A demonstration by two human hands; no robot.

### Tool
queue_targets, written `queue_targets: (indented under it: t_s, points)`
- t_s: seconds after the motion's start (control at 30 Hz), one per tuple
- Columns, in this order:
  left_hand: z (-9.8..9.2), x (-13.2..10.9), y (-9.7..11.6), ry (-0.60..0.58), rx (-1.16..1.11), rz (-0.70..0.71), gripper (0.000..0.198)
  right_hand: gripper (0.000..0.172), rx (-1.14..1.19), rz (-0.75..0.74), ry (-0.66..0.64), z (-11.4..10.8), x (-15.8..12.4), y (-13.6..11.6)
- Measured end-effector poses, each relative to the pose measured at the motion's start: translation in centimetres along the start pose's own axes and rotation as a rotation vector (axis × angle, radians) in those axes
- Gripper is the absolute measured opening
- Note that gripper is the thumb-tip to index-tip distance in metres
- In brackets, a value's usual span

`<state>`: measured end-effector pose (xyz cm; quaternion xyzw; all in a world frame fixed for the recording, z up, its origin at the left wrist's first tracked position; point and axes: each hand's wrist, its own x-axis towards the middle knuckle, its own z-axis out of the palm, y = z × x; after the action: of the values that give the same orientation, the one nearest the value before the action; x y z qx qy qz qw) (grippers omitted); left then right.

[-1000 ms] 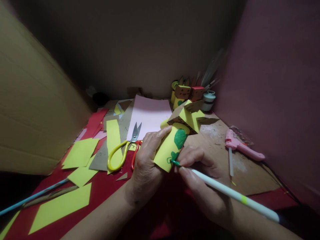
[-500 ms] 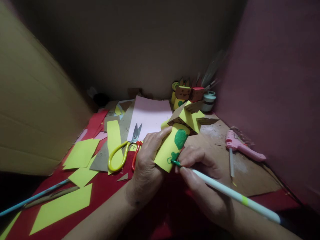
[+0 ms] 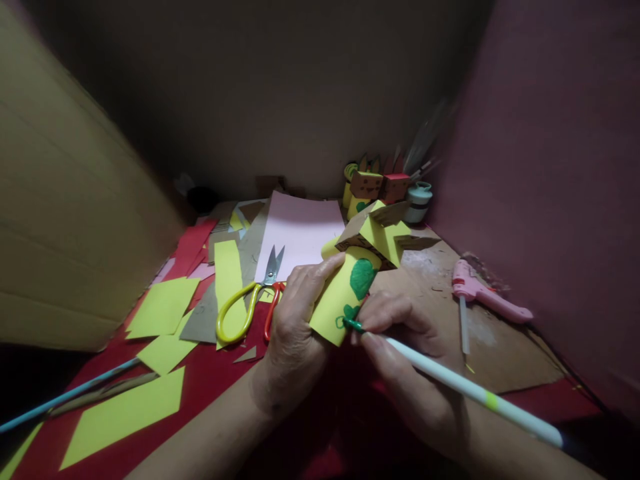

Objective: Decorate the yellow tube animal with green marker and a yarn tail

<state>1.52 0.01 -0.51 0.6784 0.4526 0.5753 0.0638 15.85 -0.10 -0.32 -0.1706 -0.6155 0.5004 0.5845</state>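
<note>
My left hand (image 3: 295, 317) is wrapped round a yellow paper tube figure (image 3: 331, 297), which leans with its box-shaped cardboard and yellow paper head (image 3: 373, 233) up to the right. A filled green heart and smaller green shapes are drawn on the tube. Pinched in my right hand (image 3: 405, 340) is a white-barrelled marker (image 3: 450, 377) with a green front end. Its tip is at the small green shapes near the tube's lower edge. Scissors (image 3: 240, 310) with one yellow and one red handle lie just left of my left hand, blades apart.
Yellow paper pieces (image 3: 163, 307) and red paper (image 3: 193, 247) lie on the left. A pink sheet (image 3: 300, 227) is behind the scissors. On the right, a pink glue gun (image 3: 487, 297) rests on cardboard (image 3: 520, 360). Finished-looking box-headed figures (image 3: 365, 187) and a lidded jar (image 3: 419, 202) stand at the back.
Hardly anything differs. The marker and the tube have shifted very slightly, with the tip still at the small green shapes. Both hands keep their hold.
</note>
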Motion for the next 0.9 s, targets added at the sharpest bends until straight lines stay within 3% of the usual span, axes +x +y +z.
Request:
queue_targets:
  t_s: [0.67, 0.9]
  points:
    - [-0.06, -0.05, 0.34, -0.016, -0.004, -0.103, 0.044, 0.014, -0.013, 0.031, -0.004, -0.08, -0.06, -0.10]
    - [-0.09, -0.03, 0.15, -0.015, -0.012, -0.072, 0.044, 0.016, -0.020, 0.046, 0.023, -0.13, -0.27, 0.00]
